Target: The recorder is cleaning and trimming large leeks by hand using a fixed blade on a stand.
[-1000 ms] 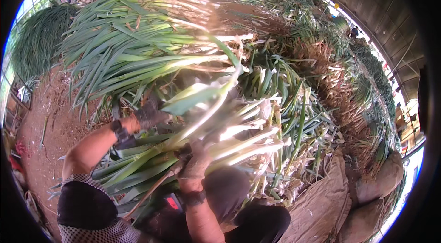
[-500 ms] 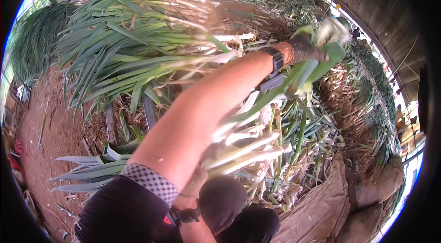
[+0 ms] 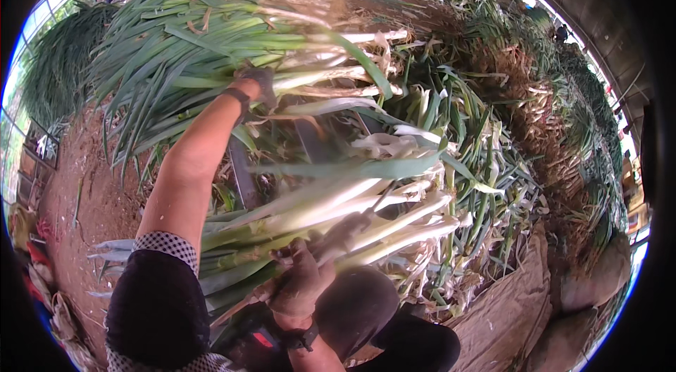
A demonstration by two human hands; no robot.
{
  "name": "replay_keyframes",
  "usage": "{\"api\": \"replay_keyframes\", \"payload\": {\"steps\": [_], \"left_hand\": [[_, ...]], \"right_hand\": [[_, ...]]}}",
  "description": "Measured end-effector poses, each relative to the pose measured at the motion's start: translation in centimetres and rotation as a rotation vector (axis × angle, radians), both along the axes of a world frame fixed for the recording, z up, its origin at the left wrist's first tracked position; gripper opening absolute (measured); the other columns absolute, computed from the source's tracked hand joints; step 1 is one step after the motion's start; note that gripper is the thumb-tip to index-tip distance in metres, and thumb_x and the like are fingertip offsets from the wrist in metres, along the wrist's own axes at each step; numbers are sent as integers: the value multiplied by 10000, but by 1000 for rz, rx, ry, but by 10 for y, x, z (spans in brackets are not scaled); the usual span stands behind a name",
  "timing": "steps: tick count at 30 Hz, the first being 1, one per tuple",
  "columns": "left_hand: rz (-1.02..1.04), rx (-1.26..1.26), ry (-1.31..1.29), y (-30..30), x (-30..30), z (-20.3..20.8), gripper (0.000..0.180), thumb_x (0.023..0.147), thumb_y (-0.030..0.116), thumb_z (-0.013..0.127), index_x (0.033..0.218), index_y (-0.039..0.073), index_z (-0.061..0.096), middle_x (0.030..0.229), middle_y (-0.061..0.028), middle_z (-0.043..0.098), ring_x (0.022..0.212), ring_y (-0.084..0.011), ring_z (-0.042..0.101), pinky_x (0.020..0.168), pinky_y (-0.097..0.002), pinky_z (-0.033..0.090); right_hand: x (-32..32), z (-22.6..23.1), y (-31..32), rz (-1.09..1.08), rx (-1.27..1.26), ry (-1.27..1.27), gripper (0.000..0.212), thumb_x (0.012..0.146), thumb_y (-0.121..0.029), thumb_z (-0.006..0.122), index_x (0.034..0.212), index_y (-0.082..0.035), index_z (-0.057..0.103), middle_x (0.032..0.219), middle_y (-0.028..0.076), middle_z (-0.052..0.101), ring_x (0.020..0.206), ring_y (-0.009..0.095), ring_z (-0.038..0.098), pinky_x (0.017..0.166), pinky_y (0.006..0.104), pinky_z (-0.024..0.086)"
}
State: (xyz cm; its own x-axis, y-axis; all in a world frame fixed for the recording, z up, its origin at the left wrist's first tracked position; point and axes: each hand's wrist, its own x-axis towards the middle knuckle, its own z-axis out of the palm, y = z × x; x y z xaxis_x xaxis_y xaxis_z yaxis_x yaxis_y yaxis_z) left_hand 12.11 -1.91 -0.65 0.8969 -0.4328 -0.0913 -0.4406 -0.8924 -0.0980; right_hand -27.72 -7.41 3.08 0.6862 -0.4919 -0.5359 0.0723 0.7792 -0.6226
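**Leeks in hand at the sorting heap**

Bare reddish dirt floor (image 3: 84, 196) runs down the left edge, under an open shed with green stalks heaped on all sides. At the far left a dark green pile (image 3: 53, 69) lies by the fence. Next comes the big stacked heap (image 3: 197, 41) of leeks, leaves to the left, pale ends to the right.

The left hand (image 3: 257, 83), gloved and with a dark wristband, reaches up onto that heap; its fingers (image 3: 266, 78) are curled over a stalk there, pressed onto it, though how firmly they grip I cannot tell.

Lower and nearer, across the lap, lies a bundle (image 3: 331, 210) of leeks with white shafts pointing right. The right hand (image 3: 303, 280) is closed on the bundle's lower side, fingers wrapped about a dark tool handle (image 3: 345, 228) that lies against the stalks.

To the right, trimmed leaves and husks (image 3: 493, 182) are strewn thickly, with brown sacks (image 3: 521, 301) at the lower right corner.

Judging by the scraps, much trimming is done; the tall heap suggests plenty remains.
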Motion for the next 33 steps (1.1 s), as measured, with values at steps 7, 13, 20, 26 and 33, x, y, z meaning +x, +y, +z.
{"api": "replay_keyframes", "payload": {"steps": [7, 13, 20, 26, 33], "left_hand": [[39, -36, 24, 26, -73, -9, 548, 551, 427, 746, 948, 58, 669, 952, -189, 678, 879, -341, 661, 770, -421, 533], [90, -27, 166, 14, -164, 1, 561, 609, 478, 721, 985, 65, 673, 895, -176, 690, 827, -307, 684, 725, -428, 544], [-39, -251, 110, 50, -198, -31, 815, 656, 422, 717, 1266, -46, 448, 1038, -282, 628, 944, -392, 632, 833, -458, 498], [-166, -472, 23, 58, -205, -26, 662, 739, 368, 656, 1298, 72, 462, 1247, -271, 510, 1088, -425, 546, 903, -509, 443], [-232, -163, -114, 23, -199, -23, 568, 745, 356, 617, 1222, 59, 533, 1123, -232, 583, 1060, -394, 569, 877, -576, 400]], "right_hand": [[17, -11, -44, -135, -672, -116, 178, 915, -176, 531, 824, -29, 572, 735, 26, 614, 623, 138, 554, 644, 250, 452], [12, -8, 5, 46, -206, -152, 298, 823, -132, 665, 1057, 12, 549, 864, 49, 559, 682, 130, 533, 555, 276, 458], [4, -23, 58, 378, -105, -19, 236, 804, -95, 676, 997, 4, 583, 802, 4, 578, 666, 96, 503, 581, 248, 416], [12, -17, 41, 305, -218, -57, 266, 809, -107, 661, 1020, 26, 569, 817, 17, 584, 673, 112, 505, 600, 254, 420], [27, -15, 41, 238, -243, -113, 278, 805, -111, 671, 1020, 49, 594, 839, 30, 605, 725, 134, 524, 658, 266, 441]]}}
